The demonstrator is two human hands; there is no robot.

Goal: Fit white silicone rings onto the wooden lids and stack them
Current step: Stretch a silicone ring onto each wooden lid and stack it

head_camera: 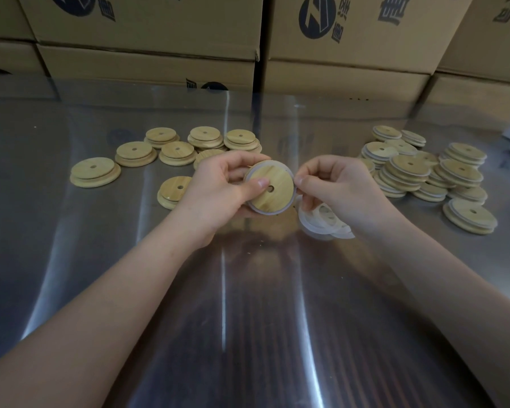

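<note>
From the work in the middle, the bare lids [95,172] lie loose on the steel tabletop [248,304] out toward ten o'clock, some in twos, with no white edging on them. They look light, stiff and smooth-faced, so each is best taken by its rim, not by the flat face, where fingers could slide. The left hand [218,189] is curled round one lid [273,191] held just above the tabletop: its fingers wrap behind the far and under edges, and its thumb presses on the wood face at about nine o'clock of the centre hole. The white ring [290,173] shows round most of this lid's edge; it seems thin, soft and stretchy, likely to roll or snap off unless worked round a little at a time. The right hand [339,189] pinches the ring between thumb and forefinger at the lid's three o'clock edge, the other fingers loosely bent. Spare rings [321,223] sit under this hand at about five o'clock; whether its lower fingers hold them or they lie on the tabletop I cannot tell. Further out toward two and three o'clock the ringed lids [409,172] are heaped in slumping stacks. Cardboard boxes [147,30] wall the far side at twelve o'clock.
</note>
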